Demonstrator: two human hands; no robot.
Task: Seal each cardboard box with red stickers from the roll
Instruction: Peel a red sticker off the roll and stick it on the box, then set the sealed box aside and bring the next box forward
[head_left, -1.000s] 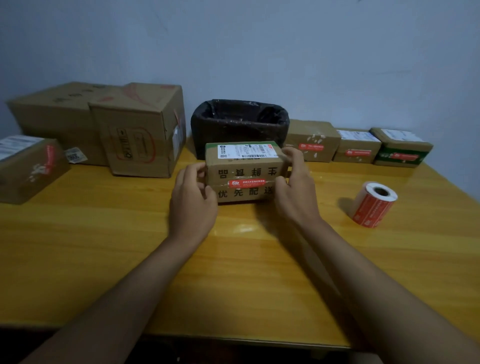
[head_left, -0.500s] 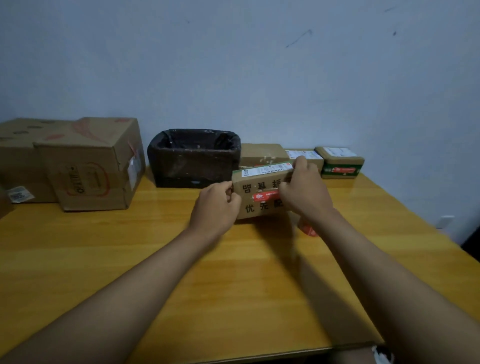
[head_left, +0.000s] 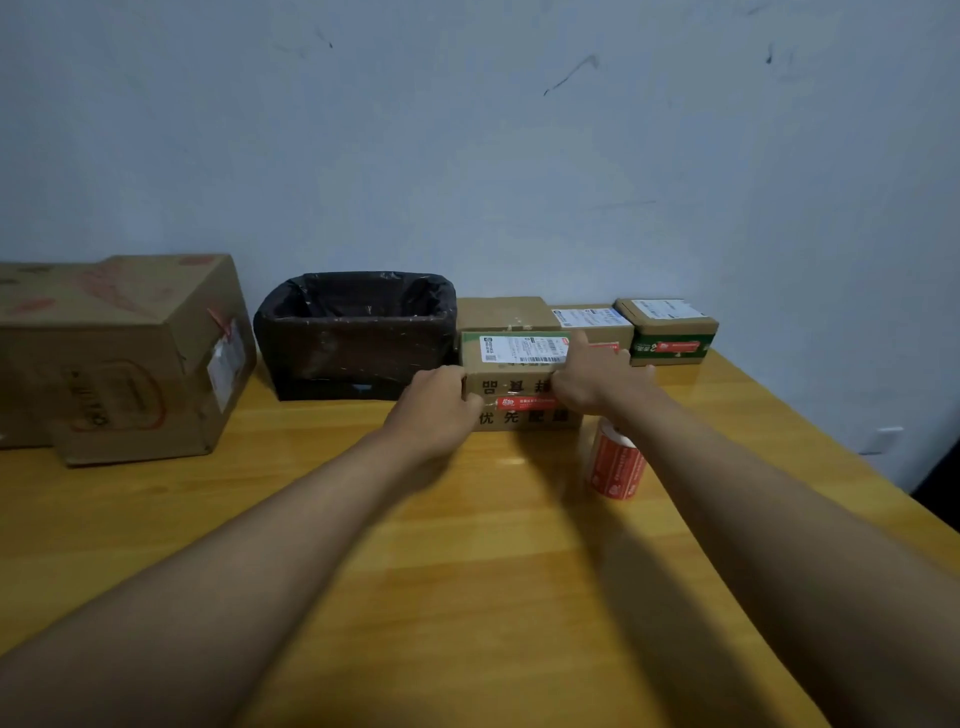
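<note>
Head view. Small cardboard box (head_left: 519, 387) sits on the yellow wooden counter (head_left: 467, 571), toward the back, just in front of a plain brown box (head_left: 501, 313) standing against the wall. The small cardboard box carries a white shipping label (head_left: 522, 348) on its top face and a red sticker (head_left: 524, 403) across the near face, lying between two rows of black printed characters.

Left hand (head_left: 439, 408): fingers curled round the left end of the small cardboard box, thumb at the near face beside the red sticker; it grips the box. Right hand (head_left: 595, 379): fingers curled over the box's top right edge and right end, gripping it too.

Sticker roll (head_left: 615, 462), red with a white core, stands on the counter just under the right forearm, near the box's right front corner but apart from it.

Back row along the wall, to the right of the plain brown box: a labelled brown box (head_left: 597, 322), partly hidden by the right hand, then a green-banded box (head_left: 670, 332) bearing a red sticker. Left of the small cardboard box: a bin lined with a black bag (head_left: 356, 335). Further left: a large cardboard box (head_left: 140, 358), with another carton behind it at the frame edge.
</note>
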